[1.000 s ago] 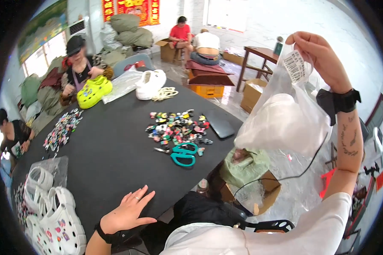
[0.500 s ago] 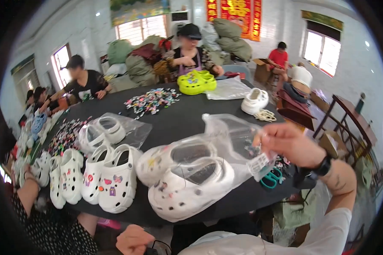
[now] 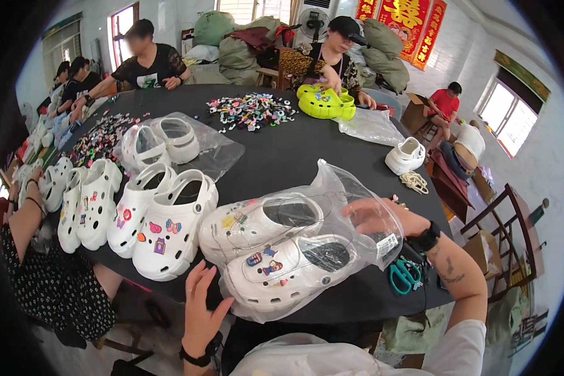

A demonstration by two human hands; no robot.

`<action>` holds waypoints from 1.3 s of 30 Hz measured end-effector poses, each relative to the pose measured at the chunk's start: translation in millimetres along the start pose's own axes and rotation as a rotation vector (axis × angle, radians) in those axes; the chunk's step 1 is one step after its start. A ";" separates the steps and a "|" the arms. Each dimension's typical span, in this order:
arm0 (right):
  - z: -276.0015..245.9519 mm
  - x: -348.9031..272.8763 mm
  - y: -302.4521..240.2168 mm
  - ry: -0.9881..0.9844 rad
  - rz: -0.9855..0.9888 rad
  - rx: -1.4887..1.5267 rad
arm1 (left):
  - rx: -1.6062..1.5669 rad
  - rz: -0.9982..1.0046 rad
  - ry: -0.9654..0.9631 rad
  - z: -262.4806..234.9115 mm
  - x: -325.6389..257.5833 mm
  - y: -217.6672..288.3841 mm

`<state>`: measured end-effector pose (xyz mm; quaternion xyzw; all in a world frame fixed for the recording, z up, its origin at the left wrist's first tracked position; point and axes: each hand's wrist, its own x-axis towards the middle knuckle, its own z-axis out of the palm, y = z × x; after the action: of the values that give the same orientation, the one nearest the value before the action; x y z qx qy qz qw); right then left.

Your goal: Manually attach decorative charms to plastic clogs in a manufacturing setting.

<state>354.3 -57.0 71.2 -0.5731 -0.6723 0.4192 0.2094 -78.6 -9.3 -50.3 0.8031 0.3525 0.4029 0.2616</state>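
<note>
A large round black counter [image 3: 294, 156] fills the scene, with several people seated around its far and left edges. At its near edge lies a clear plastic bag [image 3: 332, 188] holding a pair of white foam clogs with small coloured charms [image 3: 276, 257], side by side, toes pointing left. The right hand [image 3: 373, 216], with a black band at the wrist, is at the right end of this bag, seen through the plastic; its fingers are curled there, but whether they pinch the film cannot be told. The left hand [image 3: 200, 307] is raised just near of the bag's left corner, palm open and fingers spread, holding nothing.

Left of the bag stands a row of loose white charm-decorated clogs [image 3: 163, 225], close enough to crowd that side. Farther off lies a second clear bag with plain white clogs [image 3: 163, 141]. A pair of lime-green clogs [image 3: 326, 103] sits at the far side under another person's hands, with a single white clog [image 3: 406, 155] to the right. Heaps of small multicoloured charms [image 3: 250, 111] lie far centre. Teal-handled scissors [image 3: 404, 274] rest just right of the right wrist.
</note>
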 end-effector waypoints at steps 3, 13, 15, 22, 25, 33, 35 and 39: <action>23.9 31.1 -20.7 -0.063 -0.105 -0.266 | -0.183 -0.060 -0.059 12.2 -4.2 -14.5; 22.8 69.3 -23.5 -0.201 -0.411 -0.743 | -0.100 -0.151 0.089 29.5 -18.6 -7.5; 20.4 60.1 -27.6 -0.160 -0.358 -0.844 | -0.008 -0.055 0.099 35.4 -25.5 -15.2; -36.1 -2.1 -57.1 -0.073 -0.333 -0.940 | 0.021 -0.007 0.296 13.3 -27.6 -15.5; -59.6 -28.3 -64.5 -0.038 -0.315 -1.305 | 0.020 -0.025 0.255 4.3 -31.0 -16.1; -75.5 -83.0 -106.8 0.261 -0.457 -1.506 | -0.067 -0.067 0.304 -4.2 -9.2 -9.7; -66.7 -90.6 -124.5 0.291 -0.492 -1.539 | -0.093 -0.114 0.183 -7.2 -6.7 -18.6; -49.4 -95.1 -146.6 0.284 -0.577 -1.540 | -0.178 0.007 0.154 21.2 8.1 0.0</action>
<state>329.0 -129.8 235.6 -0.4088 -0.8585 -0.3041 -0.0590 -57.6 -5.9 -57.9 0.7447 0.3315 0.4938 0.3027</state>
